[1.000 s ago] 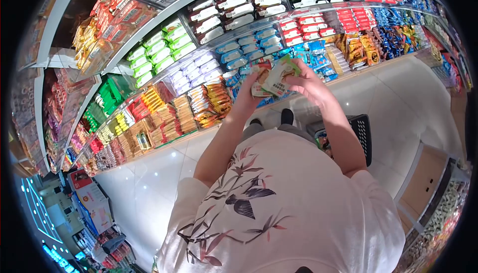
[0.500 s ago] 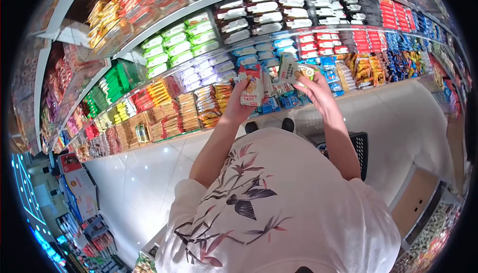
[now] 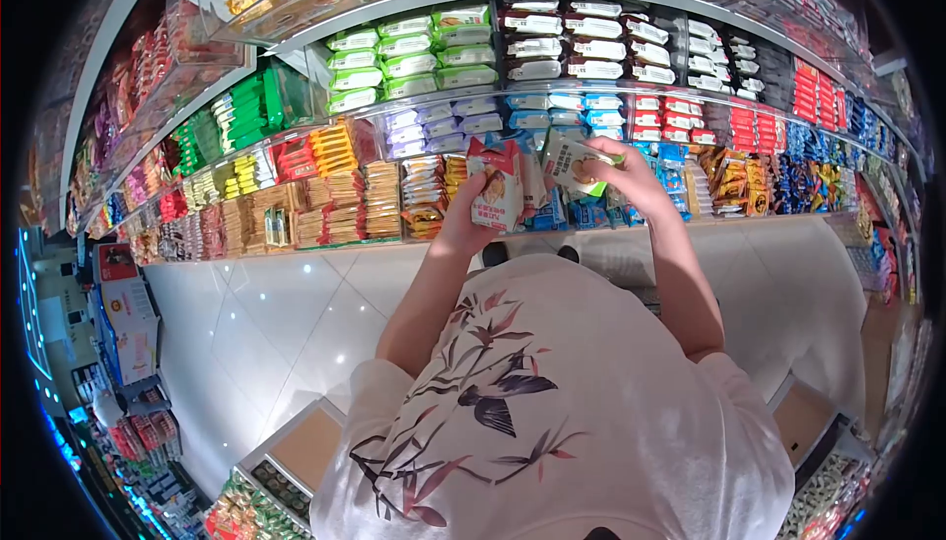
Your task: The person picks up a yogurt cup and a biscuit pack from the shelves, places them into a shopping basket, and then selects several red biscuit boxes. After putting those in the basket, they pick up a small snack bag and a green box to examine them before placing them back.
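Note:
My left hand is closed round a red-and-white snack packet, its printed front turned up toward me. In my right hand, thumb and fingers pinch a pale grey-and-green snack packet, held at a slant. The two packets are side by side in front of my chest, above the lowest shelf row. Behind them, blue snack packets fill a shelf compartment and are partly covered by my hands.
Tiered shelves with clear dividers curve around me, stocked with green-and-white packs, dark-and-white packs and orange packs. Pale floor tiles lie below. Low display units stand behind me on both sides.
My view has turned, so the shelves sit differently in the picture. The packet in my right hand is tilted a little more toward me; both hands keep their hold.

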### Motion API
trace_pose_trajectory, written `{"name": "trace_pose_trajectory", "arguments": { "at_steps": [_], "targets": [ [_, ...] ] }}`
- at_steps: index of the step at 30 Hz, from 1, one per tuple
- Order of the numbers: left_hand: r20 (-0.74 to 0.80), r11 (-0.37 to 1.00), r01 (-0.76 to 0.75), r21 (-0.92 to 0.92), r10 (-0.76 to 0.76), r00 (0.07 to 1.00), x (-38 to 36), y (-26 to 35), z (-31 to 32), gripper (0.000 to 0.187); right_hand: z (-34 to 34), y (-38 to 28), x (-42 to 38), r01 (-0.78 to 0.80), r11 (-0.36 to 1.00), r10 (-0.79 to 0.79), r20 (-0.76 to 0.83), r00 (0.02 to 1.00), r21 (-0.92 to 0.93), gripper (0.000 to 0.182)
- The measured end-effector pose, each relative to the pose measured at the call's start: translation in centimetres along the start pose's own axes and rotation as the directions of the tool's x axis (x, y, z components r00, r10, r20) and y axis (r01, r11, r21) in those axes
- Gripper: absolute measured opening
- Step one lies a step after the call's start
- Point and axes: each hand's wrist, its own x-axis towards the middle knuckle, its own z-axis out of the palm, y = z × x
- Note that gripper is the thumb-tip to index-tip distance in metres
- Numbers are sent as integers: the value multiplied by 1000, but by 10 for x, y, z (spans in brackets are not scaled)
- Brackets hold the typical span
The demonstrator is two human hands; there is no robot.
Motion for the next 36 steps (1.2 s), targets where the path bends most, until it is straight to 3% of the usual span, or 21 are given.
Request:
{"name": "trace_pose_trajectory", "arguments": {
  "at_steps": [1, 4, 5, 6, 8, 10, 11, 12, 13, 14, 15, 16, 18, 20, 22, 24, 25, 27, 30, 33, 36],
  "targets": [
    [-90, 999, -30, 31, 33, 995, -5, 2, 3, 59, 3, -2, 7, 36, 996, -34, 24, 999, -79, 32],
    [-168, 985, -143, 95, 158, 973, -19, 12, 4, 60, 24, -33, 32, 216, 947, -227, -19, 974, -237, 38],
    [-221, 970, -192, 148, 222, 950, -20, 14, 6, 62, 33, -43, 44, 212, 954, -220, -14, 975, -210, 42],
    [-239, 970, -211, 119, 234, 943, -24, 18, 2, 62, 45, -66, 49, 114, 985, -112, 19, 994, -129, 46],
    [-274, 967, -247, 62, 254, 928, -38, 25, -7, 63, 67, -78, 90, 134, 989, -132, 34, 991, -59, 46],
    [-233, 957, -273, 100, 289, 929, -50, 32, -6, 64, 81, -85, 140, -16, 997, 8, 117, 993, 73, 45],
    [-217, 954, -280, 105, 297, 930, -55, 34, -7, 65, 91, -95, 154, -19, 999, 13, 134, 991, 39, 48],
    [-199, 950, -290, 114, 308, 931, -62, 36, -7, 65, 97, -94, 173, -3, 999, -3, 128, 992, 45, 49],
    [-326, 949, -280, 143, 312, 893, -71, 34, -2, 66, 105, -88, 202, 28, 999, -34, 127, 991, 45, 49],
    [-299, 938, -316, 140, 345, 890, -75, 36, 2, 66, 113, -93, 235, 84, 996, -88, 134, 987, 31, 50],
    [-354, 936, -340, 93, 350, 867, -78, 38, 7, 48, 121, -95, 256, 49, 998, -47, 63, 997, -38, 49],
    [-430, 933, -352, 76, 349, 832, -84, 38, 7, 47, 129, -104, 260, 76, 997, -73, 114, 991, -16, 50],
    [-401, 929, -360, 87, 363, 841, -97, 41, -8, 47, 150, -112, 271, 207, 978, -207, 27, 978, -22, 44],
    [-372, 926, -367, 90, 373, 850, -113, 37, -28, 49, 149, -98, 315, 153, 976, -171, 112, 979, 156, 41],
    [-432, 914, -404, 41, 380, 818, -126, 36, -37, 50, 161, -100, 332, 162, 970, -166, 5, 986, 182, 41],
    [-476, 903, -429, 17, 385, 790, -139, 37, -43, 52, 162, -100, 363, 175, 931, -189, -10, 982, -320, 44],
    [-492, 898, -440, 17, 391, 778, -146, 37, -45, 53, 165, -99, 371, 253, 787, -327, -32, 945, -563, 47],
    [-542, 894, -445, 57, 402, 738, -155, 38, -49, 58, 170, -94, 386, 268, 328, -574, 34, 818, -906, 54],
    [-480, 893, -446, 57, 416, 773, -170, 45, -45, 61, 186, -93, 405, 228, 412, -613, -84, 785, -882, 62],
    [-571, 884, -460, 80, 419, 706, -178, 51, -39, 63, 202, -103, 404, 159, 299, -588, -51, 807, -941, 65],
    [-559, 881, -463, 96, 433, 707, -189, 55, -43, 62, 207, -120, 388, 168, 232, -458, 44, 888, -958, 65]
  ]
}}
